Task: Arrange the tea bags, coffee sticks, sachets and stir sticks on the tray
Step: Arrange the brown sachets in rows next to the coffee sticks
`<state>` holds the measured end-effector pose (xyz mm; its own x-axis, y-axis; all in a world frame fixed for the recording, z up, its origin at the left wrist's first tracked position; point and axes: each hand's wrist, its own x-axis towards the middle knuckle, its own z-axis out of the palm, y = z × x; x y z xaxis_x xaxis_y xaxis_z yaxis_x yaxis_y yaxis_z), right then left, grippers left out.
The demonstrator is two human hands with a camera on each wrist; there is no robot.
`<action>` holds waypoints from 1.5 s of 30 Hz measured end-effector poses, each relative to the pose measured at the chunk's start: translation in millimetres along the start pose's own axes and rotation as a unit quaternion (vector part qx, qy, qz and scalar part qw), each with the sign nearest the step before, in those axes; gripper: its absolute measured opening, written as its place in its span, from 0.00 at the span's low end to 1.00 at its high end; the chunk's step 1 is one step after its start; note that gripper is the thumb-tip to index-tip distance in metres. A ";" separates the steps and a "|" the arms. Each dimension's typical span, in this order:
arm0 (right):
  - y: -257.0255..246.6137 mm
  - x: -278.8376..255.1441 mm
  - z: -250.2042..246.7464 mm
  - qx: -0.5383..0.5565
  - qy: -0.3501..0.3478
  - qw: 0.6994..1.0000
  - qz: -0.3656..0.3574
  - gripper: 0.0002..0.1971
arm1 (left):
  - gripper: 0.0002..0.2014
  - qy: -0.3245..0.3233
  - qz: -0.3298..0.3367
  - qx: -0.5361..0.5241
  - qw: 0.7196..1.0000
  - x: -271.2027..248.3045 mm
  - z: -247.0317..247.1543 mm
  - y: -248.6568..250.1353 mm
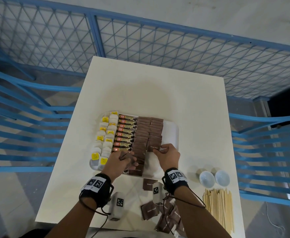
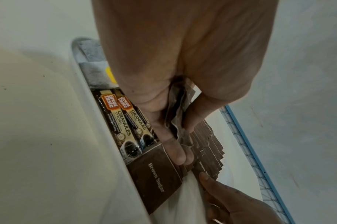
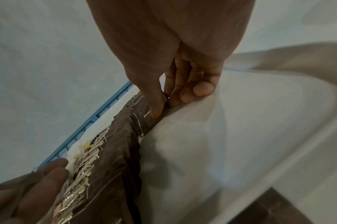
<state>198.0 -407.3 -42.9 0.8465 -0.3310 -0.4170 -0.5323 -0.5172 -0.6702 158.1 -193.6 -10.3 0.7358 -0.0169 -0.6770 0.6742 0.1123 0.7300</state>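
Note:
A white tray (image 1: 172, 133) on the table holds rows of tea bags (image 1: 104, 134) with yellow tags, coffee sticks (image 1: 125, 133) and two columns of brown sugar sachets (image 1: 141, 134). My left hand (image 1: 123, 159) hovers over the tray's near left part and grips a small bunch of brown sachets (image 2: 176, 115) in its curled fingers. My right hand (image 1: 166, 152) pinches the nearest brown sachet (image 1: 154, 146) of the right column by its right edge, thumb on top (image 3: 156, 109). Loose brown sachets (image 1: 164, 213) and wooden stir sticks (image 1: 218, 208) lie on the table near me.
Two small white cups (image 1: 214, 177) stand at the table's right side, just beyond the stir sticks. A blue mesh fence (image 1: 140, 40) surrounds the table. The tray's right strip (image 1: 170, 134) is bare white.

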 end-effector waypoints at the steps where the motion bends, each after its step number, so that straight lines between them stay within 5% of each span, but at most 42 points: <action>1: -0.2 0.0 -0.1 0.001 -0.001 1.000 0.002 0.15 | 0.12 0.001 0.000 0.000 1.000 -0.2 0.2 0.0; 23: -5.4 -13.4 -5.3 0.032 0.042 0.999 -0.015 0.09 | 0.08 0.006 -0.001 -0.056 0.998 -6.5 2.8 0.2; 30: -26.0 -37.5 16.6 0.028 -0.208 0.965 -0.157 0.09 | 0.06 0.035 0.019 -0.009 0.999 -5.9 5.2 -0.1; 39: -23.3 -33.6 21.6 0.048 -0.162 0.972 -0.163 0.04 | 0.07 0.044 0.033 0.022 0.998 -3.2 1.0 -1.2; 45: -21.2 -38.6 28.0 0.038 -0.218 0.969 -0.110 0.13 | 0.04 0.070 0.039 -0.009 0.997 0.6 -1.5 -6.6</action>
<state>176.8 -361.4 -29.7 0.8704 0.1553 -0.4672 -0.3498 -0.4726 -0.8089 154.0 -192.9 -15.7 0.7694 0.1304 -0.6253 0.6129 0.1248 0.7802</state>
